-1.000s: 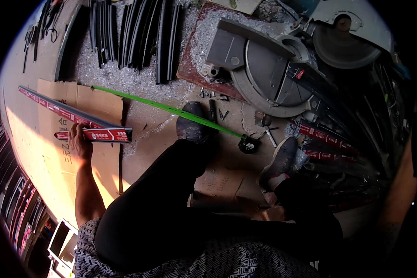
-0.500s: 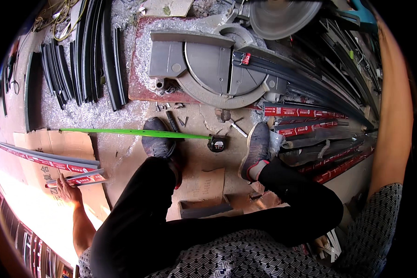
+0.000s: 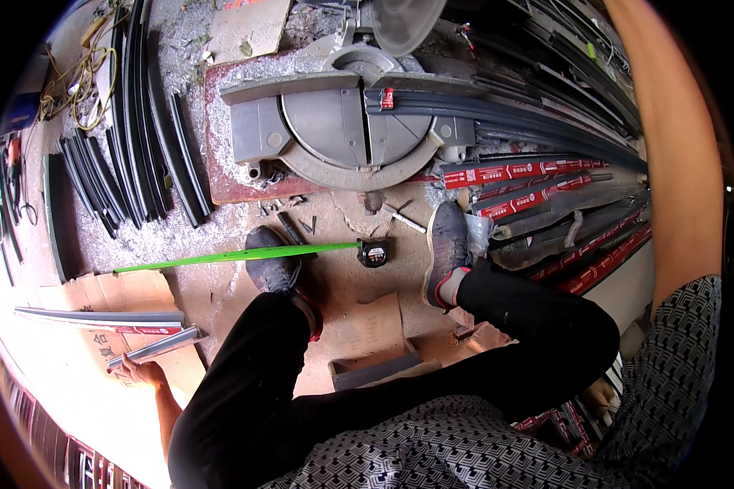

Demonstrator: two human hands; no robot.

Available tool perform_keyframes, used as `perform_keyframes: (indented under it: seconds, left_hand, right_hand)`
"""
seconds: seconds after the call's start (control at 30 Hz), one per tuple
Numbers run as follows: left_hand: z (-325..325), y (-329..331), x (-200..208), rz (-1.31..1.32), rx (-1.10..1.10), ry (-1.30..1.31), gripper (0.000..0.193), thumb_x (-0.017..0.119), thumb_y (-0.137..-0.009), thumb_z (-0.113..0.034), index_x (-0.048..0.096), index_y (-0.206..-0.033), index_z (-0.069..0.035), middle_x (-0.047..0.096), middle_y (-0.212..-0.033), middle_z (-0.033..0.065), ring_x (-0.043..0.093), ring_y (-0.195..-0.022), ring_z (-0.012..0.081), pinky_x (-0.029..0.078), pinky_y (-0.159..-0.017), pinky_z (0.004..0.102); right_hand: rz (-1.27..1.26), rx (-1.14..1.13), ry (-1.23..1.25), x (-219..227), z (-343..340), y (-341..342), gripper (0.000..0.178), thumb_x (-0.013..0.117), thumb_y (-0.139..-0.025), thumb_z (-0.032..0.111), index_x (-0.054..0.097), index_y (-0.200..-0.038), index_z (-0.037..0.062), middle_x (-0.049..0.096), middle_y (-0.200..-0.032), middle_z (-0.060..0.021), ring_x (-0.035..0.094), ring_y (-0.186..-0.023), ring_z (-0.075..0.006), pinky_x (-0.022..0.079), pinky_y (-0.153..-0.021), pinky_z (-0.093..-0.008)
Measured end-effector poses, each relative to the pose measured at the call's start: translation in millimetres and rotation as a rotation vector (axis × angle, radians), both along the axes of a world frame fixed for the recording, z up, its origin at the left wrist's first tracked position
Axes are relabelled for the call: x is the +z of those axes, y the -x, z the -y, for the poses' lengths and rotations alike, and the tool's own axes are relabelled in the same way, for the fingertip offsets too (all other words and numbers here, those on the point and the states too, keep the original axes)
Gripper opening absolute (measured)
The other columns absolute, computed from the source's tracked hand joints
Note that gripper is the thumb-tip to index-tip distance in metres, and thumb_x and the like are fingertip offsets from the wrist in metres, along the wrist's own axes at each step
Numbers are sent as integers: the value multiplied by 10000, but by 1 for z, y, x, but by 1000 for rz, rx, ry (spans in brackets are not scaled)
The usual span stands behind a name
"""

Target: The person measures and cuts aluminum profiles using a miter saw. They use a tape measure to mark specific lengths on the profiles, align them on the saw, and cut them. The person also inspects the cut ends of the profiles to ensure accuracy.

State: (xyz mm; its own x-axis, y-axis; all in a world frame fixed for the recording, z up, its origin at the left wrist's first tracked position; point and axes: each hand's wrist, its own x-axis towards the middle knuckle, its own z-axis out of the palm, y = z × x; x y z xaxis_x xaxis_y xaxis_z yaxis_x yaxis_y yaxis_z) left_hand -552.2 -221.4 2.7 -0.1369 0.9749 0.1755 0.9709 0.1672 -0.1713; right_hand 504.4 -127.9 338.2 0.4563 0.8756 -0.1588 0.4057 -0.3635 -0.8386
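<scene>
My left hand (image 3: pixel 143 373) is at the lower left, fingers closed on the near end of a short grey profile strip (image 3: pixel 165 343). That strip lies slantwise over a sheet of cardboard (image 3: pixel 139 289). Just beyond it rests a longer grey strip with a red label (image 3: pixel 98 319). My right forearm (image 3: pixel 678 163) reaches up along the right side and leaves the picture at the top, so the right hand is hidden. Dark grey profiles (image 3: pixel 497 110) lie across the mitre saw's base (image 3: pixel 322 130), under its raised, blurred blade (image 3: pixel 404 20).
A tape measure (image 3: pixel 373 253) with its green blade (image 3: pixel 236 254) drawn out crosses my left shoe (image 3: pixel 271 259). Black profiles (image 3: pixel 134 122) lie at the upper left. Red-labelled profiles (image 3: pixel 518 175) are stacked on the right. A marker (image 3: pixel 406 218) lies near my right shoe (image 3: pixel 450 253).
The view has shifted and turned slightly. The short strip in my left hand has rolled, its red face turned away. My right hand, earlier by the teal saw handle, has left the picture.
</scene>
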Motion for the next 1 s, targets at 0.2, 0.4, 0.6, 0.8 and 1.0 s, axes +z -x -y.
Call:
perform_keyframes:
  seconds: [0.2,0.4,0.6,0.8,1.0]
  left_hand:
    - [-17,-132,59,117,6,65,469,494,-953,-59,585,-1410,-4,626,-1367,261,602,-1245,422,459,-1079,503]
    - [-9,-209,141,681,-99,83,307,538,-1057,-96,643,-1325,10,718,-1230,160,692,-1104,225,550,-953,338]
    - [-12,-267,229,1028,-177,155,254,615,-1068,-139,681,-1292,-40,747,-1072,67,684,-940,138,545,-891,285]
    - [-4,-362,328,954,-202,191,269,629,-1067,-213,692,-1255,-32,755,-1063,103,719,-959,175,562,-949,339]
    - [22,-442,382,478,-418,540,201,595,-1009,-17,683,-1189,-21,728,-1085,110,696,-1057,210,530,-989,357]
  right_hand:
    - [68,-192,-265,-14,16,-2,263,640,-956,319,714,-850,89,683,-749,-34,600,-567,-171,497,-539,-351]
    - [21,-399,-212,-147,95,10,174,578,-986,164,711,-919,75,685,-777,-43,611,-597,-159,455,-459,-321]
    - [263,-286,205,-278,214,89,229,734,-864,308,790,-980,119,784,-955,-131,760,-923,-299,580,-845,-381]
    - [186,-232,59,-322,217,147,183,753,-912,248,719,-1002,92,764,-919,-128,751,-892,-305,580,-783,-403]
    - [143,-272,52,-330,179,179,258,740,-936,305,704,-1087,100,744,-1030,-139,719,-988,-332,569,-847,-427]
